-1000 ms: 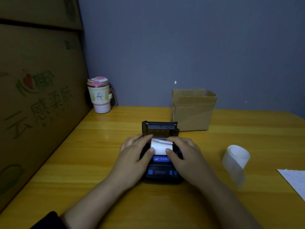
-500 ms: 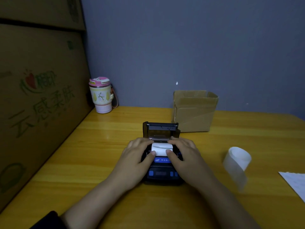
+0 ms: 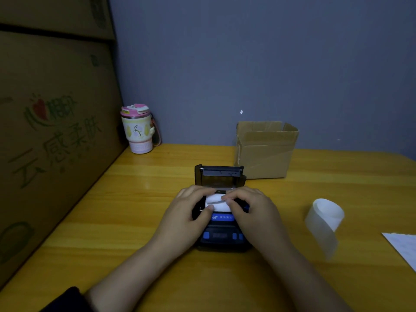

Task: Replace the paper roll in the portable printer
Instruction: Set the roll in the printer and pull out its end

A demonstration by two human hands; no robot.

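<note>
A black portable printer (image 3: 221,236) with blue buttons sits on the yellow wooden table (image 3: 135,221), its lid (image 3: 218,174) standing open at the back. A white paper roll (image 3: 217,203) lies in the printer's open bay. My left hand (image 3: 189,212) holds the roll's left end, thumb on its front. My right hand (image 3: 249,210) holds the right end, with fingers laid over the top of the roll. Both hands hide the sides of the bay.
A loose curled strip of white paper (image 3: 326,221) lies to the right of the printer. A white sheet (image 3: 403,248) lies at the right edge. An open cardboard box (image 3: 265,149) stands behind the printer, a pink-lidded cup (image 3: 137,129) at back left, large cartons (image 3: 49,131) along the left.
The paper roll has sunk lower into the printer's bay. My right fingers have moved over the top of the roll and both hands have closed in around it.
</note>
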